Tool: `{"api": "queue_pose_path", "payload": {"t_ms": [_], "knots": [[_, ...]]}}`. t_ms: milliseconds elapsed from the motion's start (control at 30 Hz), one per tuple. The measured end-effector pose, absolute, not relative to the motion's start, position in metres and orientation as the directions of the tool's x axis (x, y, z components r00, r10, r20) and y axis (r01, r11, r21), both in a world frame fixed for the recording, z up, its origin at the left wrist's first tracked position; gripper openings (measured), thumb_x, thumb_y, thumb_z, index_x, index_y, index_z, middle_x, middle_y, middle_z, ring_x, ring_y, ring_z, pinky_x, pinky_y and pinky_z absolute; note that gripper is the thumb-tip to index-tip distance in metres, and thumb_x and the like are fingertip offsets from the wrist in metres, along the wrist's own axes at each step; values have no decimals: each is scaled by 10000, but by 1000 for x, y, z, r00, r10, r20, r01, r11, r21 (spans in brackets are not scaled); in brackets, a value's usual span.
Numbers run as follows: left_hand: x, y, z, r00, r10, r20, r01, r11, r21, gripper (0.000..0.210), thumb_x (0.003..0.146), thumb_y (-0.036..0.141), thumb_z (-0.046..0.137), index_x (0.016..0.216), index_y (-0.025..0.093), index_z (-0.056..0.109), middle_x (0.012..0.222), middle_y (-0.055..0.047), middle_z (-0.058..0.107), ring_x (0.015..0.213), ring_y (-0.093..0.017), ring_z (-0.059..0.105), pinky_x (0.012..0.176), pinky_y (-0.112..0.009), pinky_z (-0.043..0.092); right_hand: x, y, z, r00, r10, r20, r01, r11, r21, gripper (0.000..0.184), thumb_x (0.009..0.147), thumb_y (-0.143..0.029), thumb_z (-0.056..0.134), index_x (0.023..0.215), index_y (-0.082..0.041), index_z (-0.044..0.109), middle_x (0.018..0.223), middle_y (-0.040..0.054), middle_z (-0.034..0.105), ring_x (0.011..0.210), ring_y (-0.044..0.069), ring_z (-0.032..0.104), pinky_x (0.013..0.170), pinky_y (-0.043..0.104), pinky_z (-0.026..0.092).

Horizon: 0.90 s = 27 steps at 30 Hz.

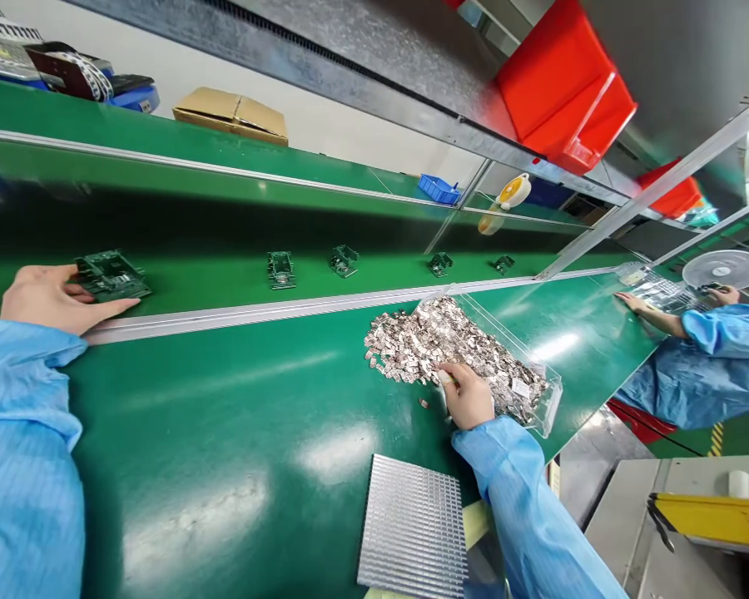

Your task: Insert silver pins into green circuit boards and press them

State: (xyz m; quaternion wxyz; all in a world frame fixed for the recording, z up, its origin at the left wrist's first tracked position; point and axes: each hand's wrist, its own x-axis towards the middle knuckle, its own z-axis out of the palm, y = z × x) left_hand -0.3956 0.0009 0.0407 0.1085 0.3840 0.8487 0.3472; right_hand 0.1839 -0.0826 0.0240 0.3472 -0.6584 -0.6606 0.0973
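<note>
My left hand [53, 299] grips a green circuit board [113, 276] over the green strip behind the metal rail, thumb along its front edge and fingers behind. My right hand [467, 396] reaches to the near edge of a heap of small shiny metal pieces [405, 341]. Its thumb and fingertips are pinched together, with something white at the tips; what they hold, if anything, is too small to make out. The heap spills from a clear plastic tray [553, 408] lying on the table. One loose metal piece [424, 403] lies apart, left of my right hand.
A ridged metal plate [415, 528] lies at the table's near side. Several circuit boards [280, 270] stand along the strip behind the rail [243, 316]. Red bins [562, 83] sit on the overhead shelf. Another person's hand [632, 303] rests on the table at right.
</note>
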Motion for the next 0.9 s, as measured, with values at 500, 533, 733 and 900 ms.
{"api": "queue_pose_path", "payload": {"t_ms": [500, 533, 733, 900], "knots": [[-114, -135, 25, 123, 988, -94, -290, 126, 949, 653, 484, 272, 902, 1019, 219, 533, 844, -4, 682, 638, -153, 673, 681, -316, 600, 155, -221, 56, 347, 915, 205, 162, 157, -974, 186, 719, -334, 743, 859, -210, 750, 860, 61, 722, 769, 192, 657, 621, 279, 536], [-96, -149, 24, 206, 974, -97, -338, 164, 927, 665, 508, 239, 895, 1063, 248, 529, 898, -2, 677, 676, -149, 677, 694, -305, 597, 154, -230, 52, 380, 899, 219, 171, 164, -971, 166, 718, -317, 747, 850, -217, 755, 831, 49, 717, 764, 181, 647, 632, 267, 527], [-29, -207, 26, 441, 890, -114, -425, 318, 848, 814, 509, 169, 895, 1204, 326, 502, 970, -19, 661, 734, -148, 673, 666, -241, 563, 142, -274, 43, 403, 907, 120, 49, 110, -993, 122, 772, -301, 711, 848, -209, 735, 729, 39, 685, 669, 161, 618, 612, 262, 512], [-18, -219, 25, 500, 854, -146, -382, 369, 847, 684, 650, 276, 829, 1223, 344, 461, 954, -27, 662, 671, -150, 678, 591, -237, 540, 134, -283, 38, 375, 886, 271, 147, 232, -962, 72, 785, -233, 666, 818, -212, 726, 889, 61, 621, 871, 196, 592, 751, 309, 505]]}}
